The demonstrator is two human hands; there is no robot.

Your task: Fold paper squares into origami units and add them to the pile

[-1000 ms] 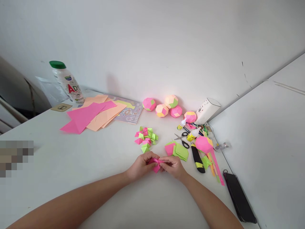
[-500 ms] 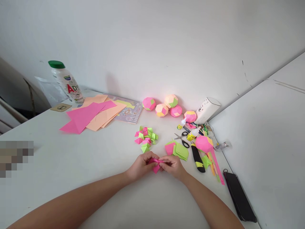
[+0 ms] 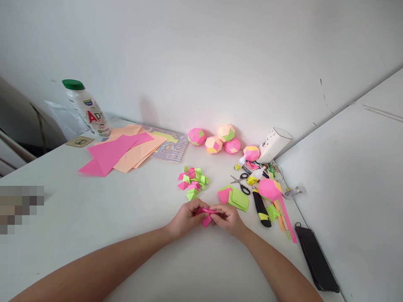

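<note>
A small folded piece of pink paper (image 3: 206,219) is pinched between my two hands, low over the table's middle. My left hand (image 3: 188,218) grips its left side with thumb and fingers. On the right side my right hand (image 3: 229,219) holds it the same way; fingers hide part of the folds. Just beyond lies a heap of folded pink and green paper units (image 3: 192,180). Flat green paper squares (image 3: 239,199) lie past my right hand, with a pink square (image 3: 224,196) at their left.
Scissors (image 3: 242,183), glue bottles (image 3: 255,176) and a black-yellow cutter (image 3: 262,209) lie right. Several paper balls (image 3: 213,145) stand by the wall. Larger pink sheets (image 3: 110,155) and a white bottle (image 3: 89,110) are at left. A phone (image 3: 316,259) lies at the right edge.
Almost nothing differs. Both hands keep their pinch on the folded pink paper, which has shifted only very slightly.
</note>
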